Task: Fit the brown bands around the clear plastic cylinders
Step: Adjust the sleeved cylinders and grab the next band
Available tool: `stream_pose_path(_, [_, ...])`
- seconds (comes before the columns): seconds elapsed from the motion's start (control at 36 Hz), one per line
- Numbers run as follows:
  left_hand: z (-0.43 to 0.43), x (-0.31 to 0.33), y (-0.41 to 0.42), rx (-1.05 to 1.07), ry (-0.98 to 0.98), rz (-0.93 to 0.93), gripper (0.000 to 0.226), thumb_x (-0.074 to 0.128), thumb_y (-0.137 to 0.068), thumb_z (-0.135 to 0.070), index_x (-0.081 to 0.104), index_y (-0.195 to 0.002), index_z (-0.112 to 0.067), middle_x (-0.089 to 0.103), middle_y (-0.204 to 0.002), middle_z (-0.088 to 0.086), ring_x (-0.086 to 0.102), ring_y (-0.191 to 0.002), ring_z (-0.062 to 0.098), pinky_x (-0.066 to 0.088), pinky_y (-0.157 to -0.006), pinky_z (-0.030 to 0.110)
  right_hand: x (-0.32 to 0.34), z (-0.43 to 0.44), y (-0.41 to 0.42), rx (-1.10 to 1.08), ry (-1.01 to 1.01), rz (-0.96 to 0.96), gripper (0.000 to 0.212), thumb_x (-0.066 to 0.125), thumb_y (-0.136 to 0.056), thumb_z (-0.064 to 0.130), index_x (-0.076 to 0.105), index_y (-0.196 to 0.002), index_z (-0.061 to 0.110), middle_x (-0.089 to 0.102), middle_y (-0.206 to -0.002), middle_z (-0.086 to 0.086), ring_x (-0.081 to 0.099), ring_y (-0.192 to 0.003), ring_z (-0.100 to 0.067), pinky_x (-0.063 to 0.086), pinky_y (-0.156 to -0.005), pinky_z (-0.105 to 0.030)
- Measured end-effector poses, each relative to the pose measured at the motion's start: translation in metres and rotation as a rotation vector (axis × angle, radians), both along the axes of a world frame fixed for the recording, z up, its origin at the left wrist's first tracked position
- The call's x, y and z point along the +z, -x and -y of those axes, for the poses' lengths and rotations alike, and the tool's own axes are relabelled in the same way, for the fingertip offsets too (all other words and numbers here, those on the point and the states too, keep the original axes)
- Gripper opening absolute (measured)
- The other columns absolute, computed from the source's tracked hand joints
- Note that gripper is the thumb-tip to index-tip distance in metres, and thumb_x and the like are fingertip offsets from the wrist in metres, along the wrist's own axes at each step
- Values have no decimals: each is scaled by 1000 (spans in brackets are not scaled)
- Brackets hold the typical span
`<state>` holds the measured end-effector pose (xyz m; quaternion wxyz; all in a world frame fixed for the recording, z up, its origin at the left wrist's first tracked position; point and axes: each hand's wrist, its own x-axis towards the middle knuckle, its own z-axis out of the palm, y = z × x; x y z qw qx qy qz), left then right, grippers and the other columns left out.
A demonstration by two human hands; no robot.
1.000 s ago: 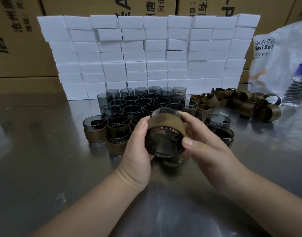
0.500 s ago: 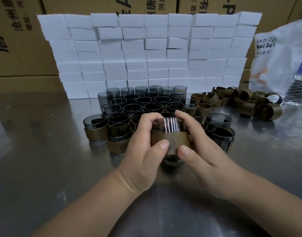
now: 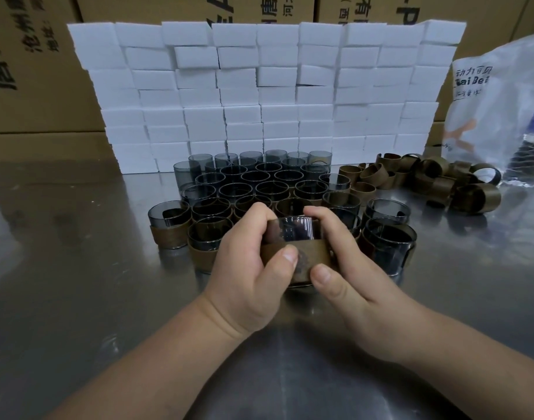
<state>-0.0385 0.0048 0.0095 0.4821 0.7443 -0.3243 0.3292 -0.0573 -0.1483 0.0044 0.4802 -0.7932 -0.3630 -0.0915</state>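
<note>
Shiny steel bench, white foam blocks behind. Centre frame, left hand and right hand both grip one cylinder, thumbs on its brown band. A few banded ones done; loads of bare cylinders and loose bands to go.

Steel table: cylinders, bands, foam blocks.

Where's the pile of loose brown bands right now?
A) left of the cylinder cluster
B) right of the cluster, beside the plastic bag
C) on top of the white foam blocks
B: the loose brown bands lie on the table right of the cylinder cluster, beside the plastic bag.
</note>
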Motion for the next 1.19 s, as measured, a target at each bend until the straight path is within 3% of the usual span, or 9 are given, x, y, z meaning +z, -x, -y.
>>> stream_pose_path(0.25, [-1, 1, 0, 0, 6, 13, 13, 41, -71, -34, 32, -63, -28, 31, -55, -14, 35, -52, 1, 28, -51, 11, -2, -1, 0, 18, -28, 5, 53, 29, -82, 75, 21, -128, 50, 40, -131, 8, 46, -113, -2, 37, -91, -11])
stream_pose_path(0.44, [-1, 0, -1, -8, 21, -3, 18, 41, -72, -33, 32, -59, -25, 31, -52, -15, 35, -50, 2, 28, -50, 11, -5, -1, -1, 0, -20, 30, 53, 27, -82, 75, 24, -127, 48, 38, -122, 20, 46, -105, 6, 36, -87, -9])
stream_pose_path(0.86, [-3, -1, -4, 10, 13, -10, 23, 39, -75, -34, 32, -55, -25, 31, -50, -13, 34, -47, 4, 27, -47, 16, -6, -2, -1, -6, -5, 19, 57, 26, -83, 74, 27, -128, 40, 40, -116, 18, 48, -98, 4, 37, -82, -10])
stream_pose_path(1.0, [-6, -5, -7, 39, -33, 70, 23, 36, -81, -31, 34, -59, -24, 34, -54, -11, 35, -50, 4, 28, -49, 16, -4, -2, -4, -49, 21, 10, 55, 37, -80, 73, 30, -126, 44, 37, -123, 28, 48, -106, 3, 40, -86, -14])
stream_pose_path(1.11, [-10, -11, -11, 61, -103, 134, 37, 28, -88, -29, 45, -63, -7, 42, -61, 0, 39, -55, 9, 32, -52, 22, 0, 0, -3, -145, 89, 65, 46, 47, -74, 64, 33, -117, 55, 29, -139, 34, 39, -124, 7, 40, -100, -23])
stream_pose_path(1.19, [-12, -14, -13, 111, -101, 177, 49, 20, -96, -41, 47, -69, -10, 43, -68, 0, 41, -60, 12, 33, -55, 23, 4, 0, -1, -235, 152, 162, 49, 47, -73, 57, 32, -120, 55, 30, -139, 32, 36, -126, 8, 38, -102, -23])
